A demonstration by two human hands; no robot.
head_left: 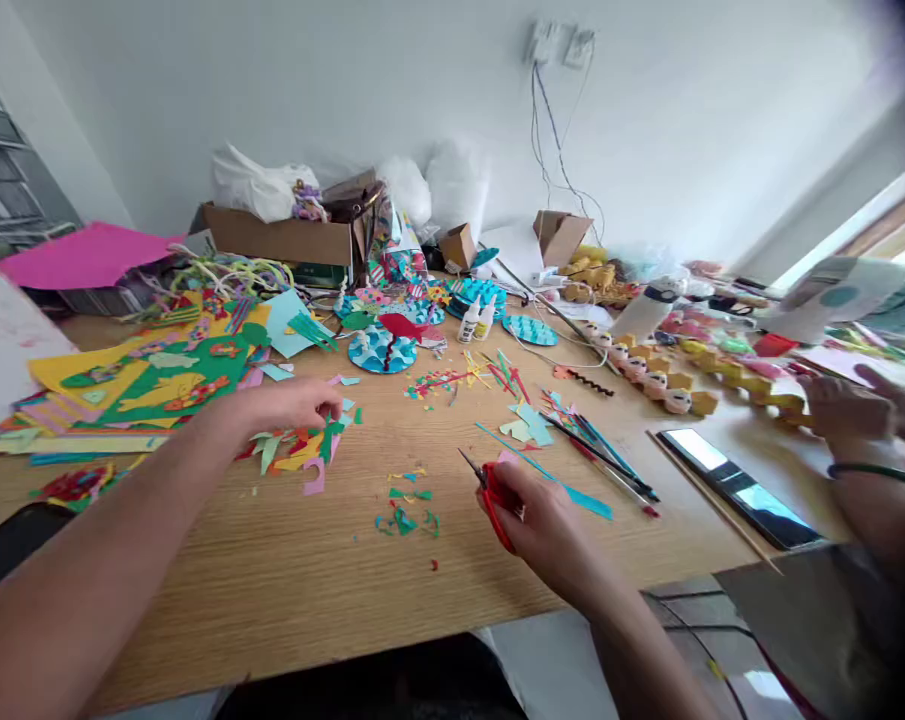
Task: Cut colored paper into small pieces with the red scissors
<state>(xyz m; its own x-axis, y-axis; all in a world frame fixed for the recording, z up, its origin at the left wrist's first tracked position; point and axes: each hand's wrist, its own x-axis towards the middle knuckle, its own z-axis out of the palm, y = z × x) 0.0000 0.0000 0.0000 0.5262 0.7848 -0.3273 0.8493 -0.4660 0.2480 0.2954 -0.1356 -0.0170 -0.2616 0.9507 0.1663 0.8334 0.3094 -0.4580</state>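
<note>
My right hand (pixel 546 515) grips a pair of red-handled scissors (pixel 491 490) above the desk. Their blades look closed and point to the back left. My left hand (pixel 302 405) reaches over a pile of coloured paper scraps (pixel 294 450) with its fingers curled down and together. Whether a scrap is between those fingertips is hidden. Between my hands lie small green, yellow and blue paper clippings (pixel 407 515). A blue paper strip (pixel 583 500) rests just beyond my right hand.
Layered coloured paper sheets (pixel 159 380) spread at the left. Two glue bottles (pixel 476 322) stand behind a blue disc with a red paper fish (pixel 403 326). Pens (pixel 609 455), a wooden stick (pixel 714 500) and a phone (pixel 737 485) lie rightward, near another person's hands (pixel 857 410).
</note>
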